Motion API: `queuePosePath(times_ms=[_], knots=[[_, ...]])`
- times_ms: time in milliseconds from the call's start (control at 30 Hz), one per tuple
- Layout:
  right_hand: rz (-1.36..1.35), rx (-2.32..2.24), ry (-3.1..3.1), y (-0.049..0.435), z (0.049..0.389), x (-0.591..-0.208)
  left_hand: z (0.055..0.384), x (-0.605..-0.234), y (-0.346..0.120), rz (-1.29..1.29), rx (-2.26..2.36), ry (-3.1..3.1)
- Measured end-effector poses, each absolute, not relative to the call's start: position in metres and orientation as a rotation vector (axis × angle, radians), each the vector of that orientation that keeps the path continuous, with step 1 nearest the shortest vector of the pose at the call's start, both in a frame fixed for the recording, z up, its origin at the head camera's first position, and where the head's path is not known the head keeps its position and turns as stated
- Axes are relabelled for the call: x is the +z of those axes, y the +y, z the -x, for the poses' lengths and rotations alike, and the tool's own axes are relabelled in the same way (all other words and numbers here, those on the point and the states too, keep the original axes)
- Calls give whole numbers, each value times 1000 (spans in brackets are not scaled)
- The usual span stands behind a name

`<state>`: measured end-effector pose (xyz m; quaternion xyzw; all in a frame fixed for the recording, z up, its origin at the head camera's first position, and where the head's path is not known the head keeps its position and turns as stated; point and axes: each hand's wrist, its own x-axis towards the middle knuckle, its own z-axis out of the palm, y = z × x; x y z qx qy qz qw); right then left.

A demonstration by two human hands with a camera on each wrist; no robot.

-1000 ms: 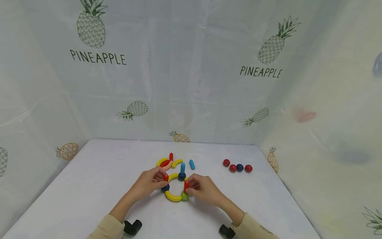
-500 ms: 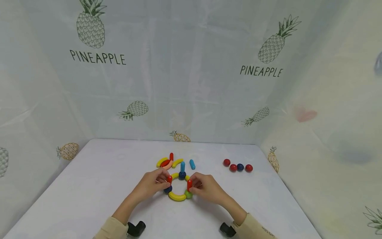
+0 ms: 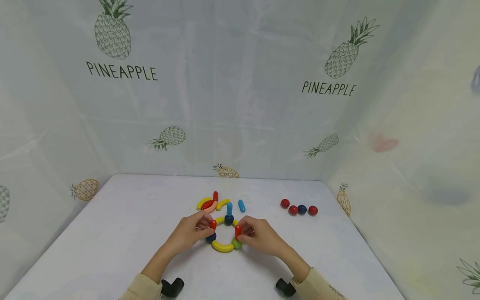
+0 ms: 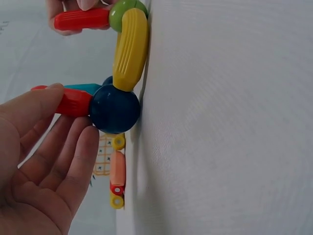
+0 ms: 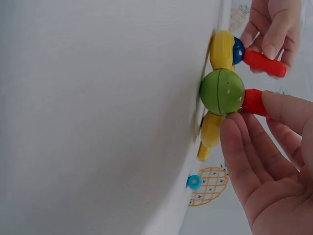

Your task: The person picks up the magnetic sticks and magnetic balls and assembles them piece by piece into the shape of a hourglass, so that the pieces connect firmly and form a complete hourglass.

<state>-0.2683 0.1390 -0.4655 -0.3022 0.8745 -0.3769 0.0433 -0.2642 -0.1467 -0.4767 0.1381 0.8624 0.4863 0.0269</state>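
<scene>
A ring of curved yellow rods [image 3: 223, 247] joined by balls lies on the table. My left hand [image 3: 192, 231] pinches an upright red rod [image 4: 74, 102] that stands on a dark blue ball [image 4: 115, 108] at the ring's left. On the right, my right hand [image 3: 259, 236] pinches another red rod [image 5: 254, 102], set on a green ball [image 5: 222, 92]. At the ring's far side a light blue rod [image 3: 229, 209] stands on a second dark blue ball [image 3: 228, 220], touched by neither hand.
Behind the ring lie loose yellow, red and peach rods [image 3: 211, 207] and a light blue rod [image 3: 241, 206]. Several red and blue balls [image 3: 293, 210] sit at the back right of the white table [image 3: 112, 233]. A pineapple-print curtain [image 3: 240, 104] hangs around it.
Between one second and half a second ago, both hands moved the near part of the ring slightly right, with both red rods still pinched. Since then they have hardly moved.
</scene>
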Motion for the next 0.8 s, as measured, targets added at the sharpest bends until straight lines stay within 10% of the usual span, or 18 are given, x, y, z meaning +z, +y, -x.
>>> queuePosePath(times_ms=[800], knots=[[958,-854,3114,263,350,-450,264,-478,-147,-426,1514,2676]])
